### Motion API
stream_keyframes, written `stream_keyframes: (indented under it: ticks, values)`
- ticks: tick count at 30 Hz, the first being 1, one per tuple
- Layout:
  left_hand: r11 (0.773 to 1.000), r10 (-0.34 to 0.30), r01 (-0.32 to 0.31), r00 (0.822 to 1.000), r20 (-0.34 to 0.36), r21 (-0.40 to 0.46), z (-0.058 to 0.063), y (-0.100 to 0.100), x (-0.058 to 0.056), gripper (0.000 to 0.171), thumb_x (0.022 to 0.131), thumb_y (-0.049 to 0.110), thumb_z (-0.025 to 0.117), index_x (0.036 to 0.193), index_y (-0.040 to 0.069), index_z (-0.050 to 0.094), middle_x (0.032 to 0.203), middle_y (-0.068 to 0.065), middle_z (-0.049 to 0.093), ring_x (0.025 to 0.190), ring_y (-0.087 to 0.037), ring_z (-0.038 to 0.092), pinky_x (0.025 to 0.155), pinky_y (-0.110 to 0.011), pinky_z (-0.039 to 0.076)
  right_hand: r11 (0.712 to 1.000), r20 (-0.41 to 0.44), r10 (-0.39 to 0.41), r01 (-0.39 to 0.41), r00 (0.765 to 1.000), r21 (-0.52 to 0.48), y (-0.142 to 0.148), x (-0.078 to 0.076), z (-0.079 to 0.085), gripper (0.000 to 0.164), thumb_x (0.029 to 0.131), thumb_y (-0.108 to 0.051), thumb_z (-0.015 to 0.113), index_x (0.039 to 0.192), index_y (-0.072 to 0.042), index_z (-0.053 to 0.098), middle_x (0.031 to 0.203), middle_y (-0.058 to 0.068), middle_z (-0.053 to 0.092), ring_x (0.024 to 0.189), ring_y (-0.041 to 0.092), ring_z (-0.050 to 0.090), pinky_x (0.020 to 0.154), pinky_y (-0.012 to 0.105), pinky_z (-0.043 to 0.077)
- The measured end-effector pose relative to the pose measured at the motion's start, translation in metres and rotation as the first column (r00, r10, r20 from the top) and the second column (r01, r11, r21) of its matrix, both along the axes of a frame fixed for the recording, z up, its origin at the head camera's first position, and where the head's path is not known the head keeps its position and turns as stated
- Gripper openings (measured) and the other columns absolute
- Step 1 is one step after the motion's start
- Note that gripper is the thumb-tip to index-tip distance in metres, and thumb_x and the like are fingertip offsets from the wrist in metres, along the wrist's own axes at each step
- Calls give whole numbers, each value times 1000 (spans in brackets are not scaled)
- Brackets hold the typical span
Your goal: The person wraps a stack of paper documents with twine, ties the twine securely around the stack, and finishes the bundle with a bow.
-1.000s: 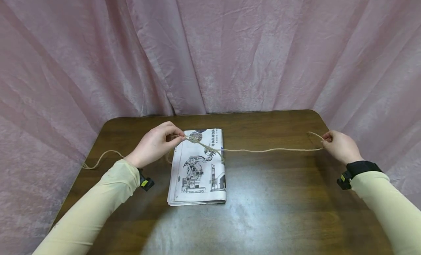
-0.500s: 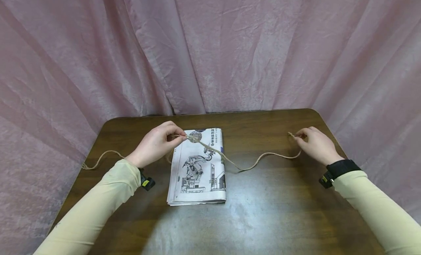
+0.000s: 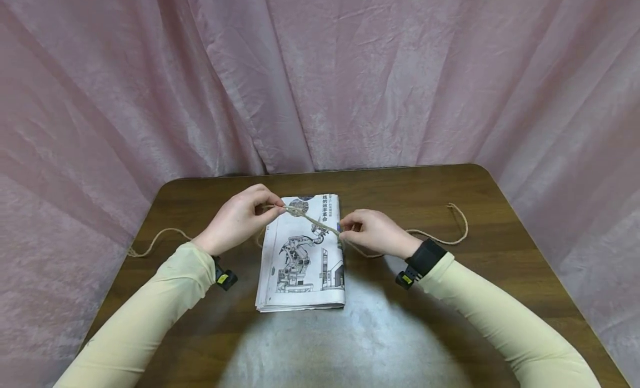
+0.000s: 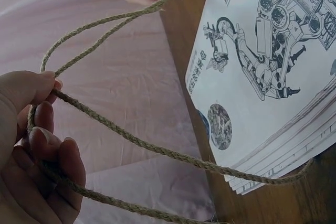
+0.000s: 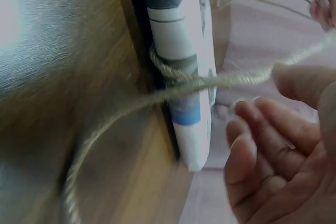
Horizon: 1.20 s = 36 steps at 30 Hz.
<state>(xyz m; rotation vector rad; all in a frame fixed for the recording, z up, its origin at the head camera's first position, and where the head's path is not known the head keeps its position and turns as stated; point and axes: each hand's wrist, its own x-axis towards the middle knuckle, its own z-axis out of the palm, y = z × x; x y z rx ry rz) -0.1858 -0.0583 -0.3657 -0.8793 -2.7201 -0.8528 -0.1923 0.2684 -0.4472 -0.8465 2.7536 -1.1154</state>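
A folded newspaper [image 3: 305, 271] lies on the wooden table, with beige twine [image 3: 314, 220] passing over its upper part. My left hand [image 3: 239, 218] pinches the twine between thumb and index finger above the newspaper's upper left side. In the left wrist view, two twine strands [image 4: 142, 142] leave that pinch toward the lower right, and a loop extends up from it. By the newspaper's right edge is my right hand [image 3: 377, 232]. The right wrist view shows its thumb [image 5: 296, 80] at the twine [image 5: 126, 111], with the other fingers apart from the thumb.
One loose twine end [image 3: 462, 227] curves on the table's right side. More twine [image 3: 157, 238] trails to the left edge. Pink curtains [image 3: 380, 76] hang behind the table [image 3: 425, 185]. Both wrists wear cameras on black straps [image 3: 425, 257].
My right hand has let go of the twine's end at the right and moved left to the newspaper's edge. The taut strand has gone slack. My left hand keeps its place.
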Motion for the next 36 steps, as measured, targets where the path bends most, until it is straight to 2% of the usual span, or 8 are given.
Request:
stream_keyframes:
  ticks: [6, 9, 16, 19, 23, 26, 31, 36]
  values:
    - [1000, 3, -3, 1000, 19, 3, 0, 1, 0, 6, 98, 22, 72, 103, 23, 75, 101, 12, 63, 85, -9, 57, 73, -31, 47, 999, -53, -8, 11, 999, 50, -12, -3, -4, 9, 92, -22, 79, 99, -17, 77, 90, -10, 67, 82, 11, 59, 75, 31, 49]
    - [1000, 3, -3, 1000, 24, 7, -1, 1, 0, 6, 98, 21, 72, 103, 24, 75, 101, 13, 63, 86, -9, 57, 74, -31, 48, 999, -36, -31, 30, 999, -10, -6, 0, -2, 5, 93, -19, 78, 97, -16, 76, 91, -8, 67, 82, 12, 61, 74, 33, 51]
    - [1000, -1, 1, 1000, 27, 13, -2, -2, 0, 7, 98, 20, 72, 103, 25, 75, 104, 12, 64, 89, -9, 59, 75, -31, 49, 965, 162, -69, 107, 984, -241, 15, 12, 14, 7, 99, -18, 71, 101, -11, 71, 85, 6, 69, 72, 23, 67, 61, 33, 56]
    - [1000, 4, -4, 999, 36, 8, -2, -2, 0, 7, 98, 21, 72, 103, 25, 75, 104, 13, 63, 88, -9, 58, 75, -31, 48, 953, 130, -77, 111, 988, -281, 26, 13, 22, 10, 99, -18, 70, 107, -13, 72, 87, 4, 69, 73, 24, 66, 61, 32, 55]
    - [1000, 2, -2, 999, 41, -2, -2, 0, 1, 6, 99, 22, 71, 103, 25, 75, 103, 13, 63, 87, -10, 56, 73, -31, 47, 970, -30, -89, 80, 996, -229, 35, 11, 31, 17, 98, -25, 73, 113, -18, 78, 91, -5, 70, 72, 18, 61, 61, 30, 50]
    - [1000, 1, -1, 1000, 31, -7, -2, 1, 1, 6, 99, 22, 71, 103, 24, 75, 103, 12, 63, 85, -11, 55, 72, -32, 47, 978, -96, -99, 79, 990, -194, 35, 9, 38, 15, 97, -29, 74, 109, -21, 80, 92, -7, 71, 73, 15, 58, 62, 30, 48]
    - [1000, 4, -3, 999, 44, -8, -4, 4, 0, 6, 99, 22, 71, 102, 25, 74, 103, 12, 63, 86, -13, 57, 72, -32, 47, 979, -24, -114, 109, 993, -171, 29, 8, 42, 6, 98, -25, 72, 101, -21, 77, 90, -3, 70, 69, 16, 62, 61, 33, 52]
    - [1000, 0, 0, 999, 52, -3, -5, 5, 0, 5, 99, 23, 71, 103, 25, 74, 103, 12, 63, 87, -15, 58, 73, -33, 48, 983, 86, -62, 76, 994, -164, 18, 7, 38, 9, 99, -15, 67, 108, -14, 71, 91, 1, 69, 71, 21, 69, 62, 36, 57]
